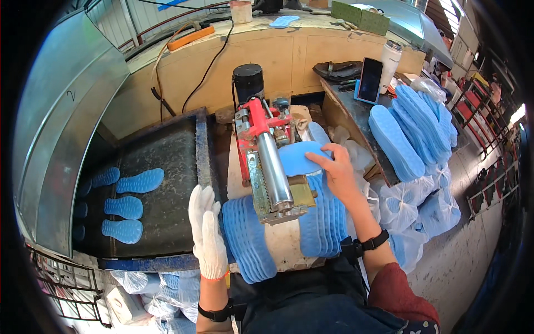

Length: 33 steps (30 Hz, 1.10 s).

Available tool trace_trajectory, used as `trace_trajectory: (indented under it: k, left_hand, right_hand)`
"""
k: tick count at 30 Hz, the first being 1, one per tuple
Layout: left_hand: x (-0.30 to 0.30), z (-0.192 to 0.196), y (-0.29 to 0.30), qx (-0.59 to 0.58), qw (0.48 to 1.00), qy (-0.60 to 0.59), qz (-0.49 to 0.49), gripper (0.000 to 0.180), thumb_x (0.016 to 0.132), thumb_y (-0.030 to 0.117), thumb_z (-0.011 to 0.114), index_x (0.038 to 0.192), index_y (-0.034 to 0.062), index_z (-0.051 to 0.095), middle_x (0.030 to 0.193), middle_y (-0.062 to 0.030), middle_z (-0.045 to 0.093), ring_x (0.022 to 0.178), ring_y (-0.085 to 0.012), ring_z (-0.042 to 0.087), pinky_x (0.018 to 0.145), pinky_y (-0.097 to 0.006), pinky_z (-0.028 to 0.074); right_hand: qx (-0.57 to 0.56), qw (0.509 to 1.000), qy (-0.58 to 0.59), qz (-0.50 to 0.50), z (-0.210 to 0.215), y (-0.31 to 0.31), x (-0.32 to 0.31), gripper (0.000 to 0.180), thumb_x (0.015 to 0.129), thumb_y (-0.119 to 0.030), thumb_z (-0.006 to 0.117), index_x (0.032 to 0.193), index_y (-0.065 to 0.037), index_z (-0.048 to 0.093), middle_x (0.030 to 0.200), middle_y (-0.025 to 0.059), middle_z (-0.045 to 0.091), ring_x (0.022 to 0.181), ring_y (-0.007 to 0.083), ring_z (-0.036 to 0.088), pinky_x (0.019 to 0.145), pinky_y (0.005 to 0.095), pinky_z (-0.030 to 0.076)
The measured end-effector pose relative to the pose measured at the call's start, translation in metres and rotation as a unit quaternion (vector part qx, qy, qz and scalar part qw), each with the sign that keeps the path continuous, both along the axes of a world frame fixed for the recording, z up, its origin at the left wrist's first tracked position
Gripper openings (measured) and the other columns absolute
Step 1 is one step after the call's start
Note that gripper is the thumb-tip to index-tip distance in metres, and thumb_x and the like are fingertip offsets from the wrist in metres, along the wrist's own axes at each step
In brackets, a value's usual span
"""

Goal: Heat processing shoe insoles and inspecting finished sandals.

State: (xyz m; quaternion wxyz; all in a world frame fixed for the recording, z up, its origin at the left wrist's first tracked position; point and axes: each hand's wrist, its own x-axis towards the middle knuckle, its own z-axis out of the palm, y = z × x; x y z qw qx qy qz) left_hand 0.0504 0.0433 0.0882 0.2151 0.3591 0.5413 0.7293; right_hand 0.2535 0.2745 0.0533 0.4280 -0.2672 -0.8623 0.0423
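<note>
My right hand (338, 170) is bare and pinches the edge of a blue shoe sole (296, 159), thumb and fingers on its right end. The smooth side of that sole faces up, and its left end meets the shiny metal roller (272, 167) of a small machine with a red bracket (259, 118). My left hand (208, 234) wears a white knitted glove. Its fingers are stretched out beside a fanned row of blue soles (243, 236), apart from the machine. Another fanned row of soles (325, 225) lies below my right hand.
At left, a dark conveyor belt (167, 192) carries several spaced soles. A dark side table (356, 119) at right holds a phone (370, 80), a white bottle (390, 65) and piled soles (420, 125). Bagged soles (397, 200) stand below it. Cables (219, 55) hang behind.
</note>
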Motion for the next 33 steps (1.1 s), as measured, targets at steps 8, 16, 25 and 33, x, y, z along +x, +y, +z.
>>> trace_trajectory:
  k: [8,16,25,33]
  left_hand:
    - [0.001,0.03,0.081,0.055,0.989,0.038,-0.134,0.07,0.1,0.052,0.023,0.152,0.0066,0.01,0.158,-0.014,0.012,0.146,-0.028,0.012,0.117,-0.043,0.012]
    - [-0.029,-0.029,0.133,-0.076,0.985,0.035,-0.149,0.076,0.096,0.06,0.027,0.152,0.0115,0.011,0.157,-0.0145,0.012,0.143,-0.03,0.02,0.117,-0.042,0.016]
    - [-0.043,-0.02,0.117,-0.009,0.98,-0.095,-0.175,0.06,0.103,0.042,0.024,0.149,0.0028,0.021,0.151,-0.0112,0.027,0.138,-0.0212,0.029,0.114,-0.032,0.021]
    - [-0.013,-0.099,0.065,-0.022,0.925,-0.299,-0.234,0.061,0.102,0.046,0.03,0.148,0.0062,0.025,0.144,-0.008,0.039,0.129,-0.0193,0.041,0.108,-0.032,0.033]
  right_hand:
    - [-0.074,0.994,0.004,0.075,0.006,-0.008,0.0,0.044,0.08,0.002,0.064,0.12,-0.016,0.062,0.111,0.0128,0.056,0.098,0.0302,0.053,0.084,0.0389,0.047]
    - [-0.265,0.959,0.103,-0.016,-0.057,-0.015,0.032,0.054,0.078,-0.006,0.069,0.129,-0.007,0.05,0.11,0.0147,0.057,0.101,0.0288,0.054,0.082,0.036,0.047]
    - [-0.161,0.968,-0.172,-0.087,-0.114,-0.06,0.003,0.071,0.07,-0.018,0.079,0.128,0.003,0.045,0.113,0.0204,0.055,0.103,0.0372,0.054,0.087,0.0407,0.046]
    - [-0.182,0.964,-0.176,-0.079,-0.154,-0.048,0.015,0.052,0.071,-0.013,0.072,0.12,-0.008,0.056,0.112,0.0177,0.057,0.098,0.0379,0.057,0.08,0.0451,0.049]
